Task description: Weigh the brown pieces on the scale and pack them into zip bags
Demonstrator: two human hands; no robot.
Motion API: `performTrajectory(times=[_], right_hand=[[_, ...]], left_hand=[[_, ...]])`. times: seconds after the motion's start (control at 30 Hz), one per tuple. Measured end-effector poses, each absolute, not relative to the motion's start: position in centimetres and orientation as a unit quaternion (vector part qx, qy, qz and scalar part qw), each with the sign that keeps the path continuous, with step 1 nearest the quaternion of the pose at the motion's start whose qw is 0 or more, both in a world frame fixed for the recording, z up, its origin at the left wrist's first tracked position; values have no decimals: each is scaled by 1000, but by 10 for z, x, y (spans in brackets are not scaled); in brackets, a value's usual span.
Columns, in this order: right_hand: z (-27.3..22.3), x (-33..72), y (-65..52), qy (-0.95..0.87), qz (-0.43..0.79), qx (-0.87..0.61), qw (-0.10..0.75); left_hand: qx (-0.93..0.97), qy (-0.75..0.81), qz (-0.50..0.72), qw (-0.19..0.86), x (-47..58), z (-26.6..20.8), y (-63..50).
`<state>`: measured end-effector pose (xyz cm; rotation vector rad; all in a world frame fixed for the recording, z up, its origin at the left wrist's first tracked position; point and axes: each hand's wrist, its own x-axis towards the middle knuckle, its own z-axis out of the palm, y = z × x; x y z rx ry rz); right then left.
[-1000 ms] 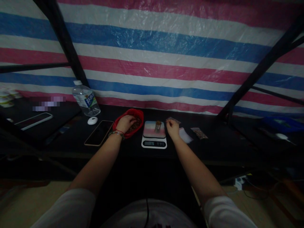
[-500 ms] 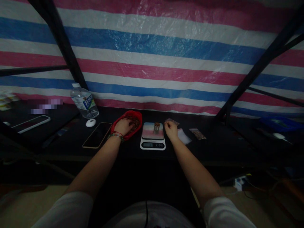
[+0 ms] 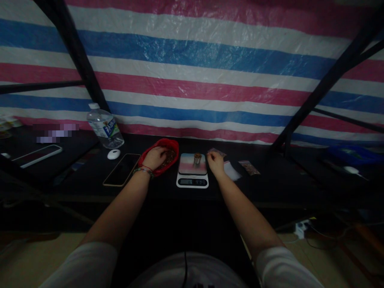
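My left hand (image 3: 154, 157) reaches into a red container (image 3: 174, 142) of small brownish pieces (image 3: 170, 155). Its fingers are curled down among the pieces, and what lies between the fingertips is hidden. A white kitchen scale (image 3: 192, 182) with a lit display stands in front of me. On its plate, toward the right, sits a small metal cup (image 3: 197, 159) filled with brownish pieces. My right hand (image 3: 215, 161) rests just right of the scale with its fingers drawn together. A small clear bag (image 3: 221, 153) lies behind that hand; whether the fingertips touch it is unclear.
Right of my right hand lie white bags (image 3: 232, 171) and a filled clear bag (image 3: 249, 167). A phone (image 3: 121, 170), a white oval case (image 3: 114, 154) and a plastic bottle (image 3: 105, 126) stand to the left. Dark metal posts (image 3: 87, 76) frame a striped sheet (image 3: 192, 80).
The fingers of my left hand have shifted slightly within the red container. My right hand stays beside the scale. The whole view has moved a little.
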<state>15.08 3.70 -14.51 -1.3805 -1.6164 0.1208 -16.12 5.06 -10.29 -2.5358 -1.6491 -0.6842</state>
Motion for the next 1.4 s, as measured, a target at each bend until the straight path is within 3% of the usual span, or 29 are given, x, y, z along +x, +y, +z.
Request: performTrajectory(times=[0.5,1.03,1.2,1.4], right_hand=[[-143,150,37,-669,34,-561,486],[-145,150,37,-669,30,-554,494],[-145,150,38,-673,34,-550,494],[-145,149,37,-669,29,-553,496]], left_hand=[[-822,-565,21,-64,-178,-77,64],[-822,-565,-48,-49,-174,-44,53],[-883,-448,-122,-74,-129,-32,32],[-937,-328,-66,-97,-73,-56,20]])
